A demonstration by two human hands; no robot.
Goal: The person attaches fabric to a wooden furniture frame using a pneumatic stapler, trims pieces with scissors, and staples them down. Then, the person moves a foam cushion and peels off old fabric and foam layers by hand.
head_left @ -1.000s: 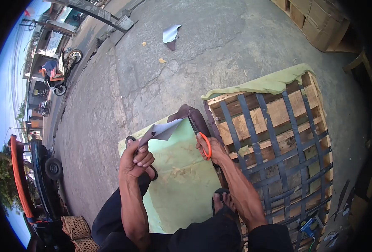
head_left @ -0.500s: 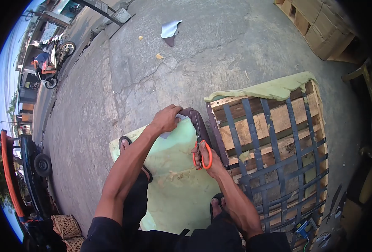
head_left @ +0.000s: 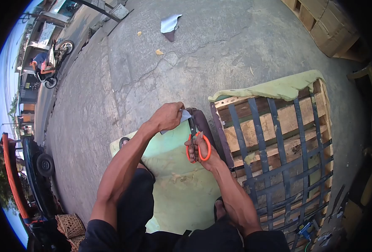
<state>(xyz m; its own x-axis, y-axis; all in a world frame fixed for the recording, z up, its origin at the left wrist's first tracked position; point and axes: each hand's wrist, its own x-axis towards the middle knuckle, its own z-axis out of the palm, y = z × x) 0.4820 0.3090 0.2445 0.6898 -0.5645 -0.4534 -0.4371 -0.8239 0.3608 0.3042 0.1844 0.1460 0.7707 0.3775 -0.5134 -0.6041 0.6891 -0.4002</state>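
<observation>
Left hand (head_left: 168, 116) pinch-tight on one cloth (head_left: 186, 115); right hand (head_left: 211, 161) snug round one pair of scissors (head_left: 192, 131) (two orange loops (head_left: 209, 148))

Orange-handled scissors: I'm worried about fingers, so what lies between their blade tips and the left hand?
In the head view, a pale flap of fabric lies between the scissors and the left hand, which pinches it.

Left grip (head_left: 169, 116) pinching pale fabric (head_left: 186, 115); right grip (head_left: 202, 153) holding orange-handled scissors (head_left: 209, 148); both above green foam (head_left: 181, 189).

Left hand (head_left: 168, 116) moved forward to far edge of green foam (head_left: 181, 157), orange-handled scissors (head_left: 209, 148) opened wider
</observation>
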